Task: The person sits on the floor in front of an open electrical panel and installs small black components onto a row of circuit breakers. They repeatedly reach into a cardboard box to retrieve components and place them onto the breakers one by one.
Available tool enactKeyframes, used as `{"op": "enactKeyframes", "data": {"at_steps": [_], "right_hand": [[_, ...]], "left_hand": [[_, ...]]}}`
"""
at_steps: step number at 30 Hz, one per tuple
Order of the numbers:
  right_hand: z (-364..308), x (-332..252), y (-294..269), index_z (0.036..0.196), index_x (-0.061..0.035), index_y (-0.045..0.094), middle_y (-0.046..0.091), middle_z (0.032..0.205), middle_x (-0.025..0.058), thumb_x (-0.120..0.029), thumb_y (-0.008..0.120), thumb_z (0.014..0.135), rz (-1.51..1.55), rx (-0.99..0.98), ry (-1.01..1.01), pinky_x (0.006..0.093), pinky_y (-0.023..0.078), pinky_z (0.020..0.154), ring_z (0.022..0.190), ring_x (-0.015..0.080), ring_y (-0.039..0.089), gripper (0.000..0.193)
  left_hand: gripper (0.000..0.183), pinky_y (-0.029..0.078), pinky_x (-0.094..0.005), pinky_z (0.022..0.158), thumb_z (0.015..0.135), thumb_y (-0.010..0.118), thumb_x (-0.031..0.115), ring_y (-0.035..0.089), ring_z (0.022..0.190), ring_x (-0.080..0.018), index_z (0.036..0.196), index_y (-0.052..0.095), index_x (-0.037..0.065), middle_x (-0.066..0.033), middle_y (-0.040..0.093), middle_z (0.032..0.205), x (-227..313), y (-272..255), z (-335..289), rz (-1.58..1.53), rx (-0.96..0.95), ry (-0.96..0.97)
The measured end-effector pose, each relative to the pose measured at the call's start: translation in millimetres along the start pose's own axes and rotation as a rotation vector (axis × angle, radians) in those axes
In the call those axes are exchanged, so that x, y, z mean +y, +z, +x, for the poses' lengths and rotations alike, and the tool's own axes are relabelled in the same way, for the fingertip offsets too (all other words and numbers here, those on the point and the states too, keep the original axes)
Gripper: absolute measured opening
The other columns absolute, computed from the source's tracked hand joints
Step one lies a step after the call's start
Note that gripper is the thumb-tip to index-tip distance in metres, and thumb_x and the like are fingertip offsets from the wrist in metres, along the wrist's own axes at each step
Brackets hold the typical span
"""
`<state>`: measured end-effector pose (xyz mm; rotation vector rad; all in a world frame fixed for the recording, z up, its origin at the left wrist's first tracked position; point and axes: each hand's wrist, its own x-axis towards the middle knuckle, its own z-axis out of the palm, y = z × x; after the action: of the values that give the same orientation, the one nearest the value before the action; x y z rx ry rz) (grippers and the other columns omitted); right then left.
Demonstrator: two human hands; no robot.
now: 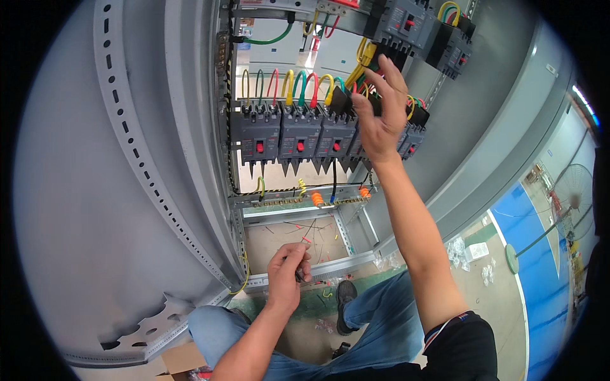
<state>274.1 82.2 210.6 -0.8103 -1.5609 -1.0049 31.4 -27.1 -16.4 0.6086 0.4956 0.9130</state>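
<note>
My left hand (290,267) is closed low in front of the cabinet's base. Something dark shows between its fingers, and a small red piece sticks up at the fingertips; I cannot make out its kind. My right hand (384,120) is raised with fingers apart in front of the right part of a row of grey circuit breakers (300,136) with red switches, hiding some of them. Whether it touches the black piece and wires behind it, I cannot tell. Yellow, green and red wires (301,87) loop up from the breakers' tops.
More breakers (406,24) sit higher at the right. Below the row runs a rail with orange insulators (317,199). Wire scraps (314,232) lie inside the frame's base. The cabinet's grey side panel (76,190) stands left; a fan (569,197) stands right. A cardboard box (183,357) is lower left.
</note>
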Motion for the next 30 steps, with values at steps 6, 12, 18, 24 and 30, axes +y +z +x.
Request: {"op": "enactKeyframes", "data": {"at_steps": [6, 12, 18, 24, 30], "right_hand": [[-41, -12, -42, 0.112, -0.0031, 0.073, 0.071, 0.104, 0.0121, -0.017, 0.088, 0.082, -0.026, -0.286, 0.228, 0.0364, 0.055, 0.078, 0.088, 0.0249, 0.069, 0.036], [-41, -1, -22, 0.111, 0.0017, 0.073, 0.07, 0.097, 0.0132, -0.02, 0.086, 0.085, 0.07, -0.324, 0.569, 0.0353, 0.052, 0.068, 0.071, 0.0219, 0.063, 0.037], [-41, 19, -9, 0.096, 0.0031, 0.075, 0.069, 0.095, 0.0145, -0.024, 0.087, 0.083, 0.006, -0.367, 0.496, 0.0389, 0.054, 0.07, 0.076, 0.0292, 0.067, 0.032], [-38, 13, -6, 0.09, 0.0025, 0.074, 0.067, 0.093, 0.0144, -0.026, 0.089, 0.08, -0.01, -0.4, 0.558, 0.0401, 0.053, 0.068, 0.075, 0.0299, 0.066, 0.033], [-38, 18, -9, 0.084, 0.0017, 0.073, 0.065, 0.089, 0.0145, -0.028, 0.09, 0.077, -0.075, -0.416, 0.566, 0.0427, 0.052, 0.07, 0.078, 0.0329, 0.066, 0.035]], "left_hand": [[0.025, 0.045, -0.0281, 0.057, 0.105, 0.064, 0.029, 0.057, 0.069, -0.0117, 0.111, 0.068, 0.005, -0.0037, 0.063, 0.091, 3, 0, 3, -0.025, 0.027, -0.003], [0.025, 0.046, -0.0287, 0.057, 0.105, 0.064, 0.029, 0.059, 0.07, -0.012, 0.11, 0.068, 0.005, -0.0038, 0.064, 0.091, -2, 4, 7, 0.019, 0.004, -0.026], [0.025, 0.046, -0.0291, 0.057, 0.105, 0.064, 0.028, 0.058, 0.07, -0.0123, 0.11, 0.068, 0.004, -0.0047, 0.065, 0.092, 0, 7, 9, 0.015, 0.012, -0.046], [0.025, 0.045, -0.0307, 0.058, 0.106, 0.062, 0.028, 0.058, 0.071, -0.0137, 0.111, 0.067, 0.004, -0.006, 0.064, 0.096, 8, 8, -4, 0.021, -0.026, -0.061], [0.024, 0.044, -0.031, 0.059, 0.107, 0.06, 0.027, 0.056, 0.072, -0.0139, 0.112, 0.067, 0.004, -0.0056, 0.064, 0.098, 16, 21, -20, -0.007, -0.087, -0.071]]}}
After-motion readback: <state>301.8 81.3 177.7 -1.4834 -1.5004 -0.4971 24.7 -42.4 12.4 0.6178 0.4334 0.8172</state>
